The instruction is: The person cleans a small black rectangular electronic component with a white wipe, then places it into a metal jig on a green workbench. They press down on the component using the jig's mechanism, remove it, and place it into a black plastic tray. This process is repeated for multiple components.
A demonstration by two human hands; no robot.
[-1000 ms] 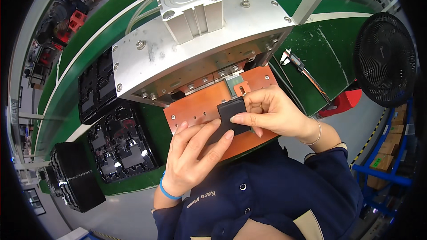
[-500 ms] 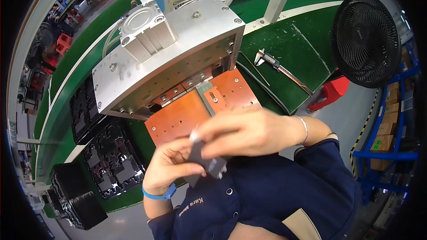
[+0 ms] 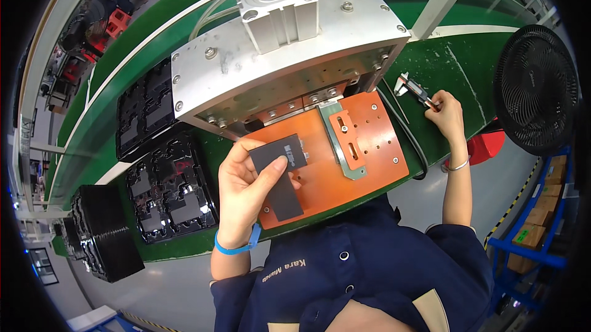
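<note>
My left hand (image 3: 246,187) grips a flat, dark grey, L-shaped battery cell (image 3: 280,178) with small silvery tabs along one edge. The thumb presses its face, while the fingers are mostly hidden behind it. It is held above the orange plate (image 3: 314,193) of a metal press. Over on the right, my right hand (image 3: 449,120) has its fingers closed on the beam of a digital caliper (image 3: 417,91), which lies on the green table with its jaws pointing to the far left.
The silver press (image 3: 289,61) carries an air cylinder (image 3: 280,12) on top. A green and orange guide (image 3: 345,138) sits on its plate. Black trays (image 3: 166,187) with grey pieces stand at left, beside stacked trays (image 3: 104,233). A black fan (image 3: 535,89) is at right; a cable (image 3: 422,150) edges the plate.
My right hand has left the battery cell and moved right to the caliper. My left hand keeps the cell, now turned flat to view above the plate. The whole view has shifted.
</note>
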